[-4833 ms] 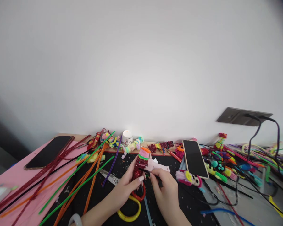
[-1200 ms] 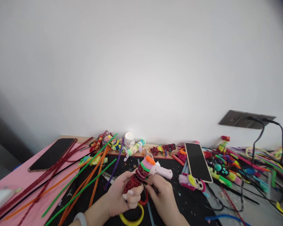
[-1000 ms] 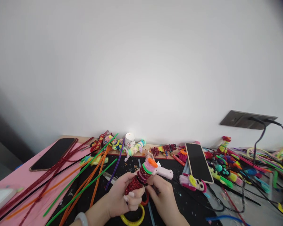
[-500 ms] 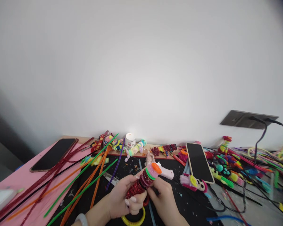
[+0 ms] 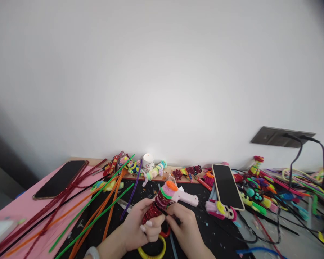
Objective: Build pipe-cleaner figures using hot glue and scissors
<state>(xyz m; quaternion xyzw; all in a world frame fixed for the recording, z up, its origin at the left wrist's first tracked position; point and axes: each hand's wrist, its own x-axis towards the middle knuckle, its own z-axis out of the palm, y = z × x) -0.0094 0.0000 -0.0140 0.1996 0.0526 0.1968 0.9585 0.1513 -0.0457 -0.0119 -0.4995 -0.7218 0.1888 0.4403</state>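
Observation:
My left hand [image 5: 140, 225] is wrapped round a pipe-cleaner figure [image 5: 152, 213], dark red tinsel below, with pink, green and orange bands toward its tilted top. Beside it my right hand [image 5: 182, 225] pinches what looks like the end of a black pipe cleaner [image 5: 164, 213] at the figure's black band; the fingertips are partly hidden. Beyond the right hand lies a pale pink glue gun [image 5: 188, 198]. Under the hands a yellow ring handle [image 5: 152, 256] and a red ring [image 5: 166, 233] show in part, with a translucent blue stick [image 5: 173, 247] alongside.
Green stems [image 5: 97, 198] and orange pipe cleaners [image 5: 112, 208] lie left, near a dark phone [image 5: 61, 180]. A white-framed phone [image 5: 228, 187] lies right. Several finished figures and a white paper roll [image 5: 148, 162] line the wall. Cables [image 5: 294, 162] hang from a socket [image 5: 275, 138].
The figure has shifted slightly left and its orange top now points a little more upward. My right fingertips have come in at its black band.

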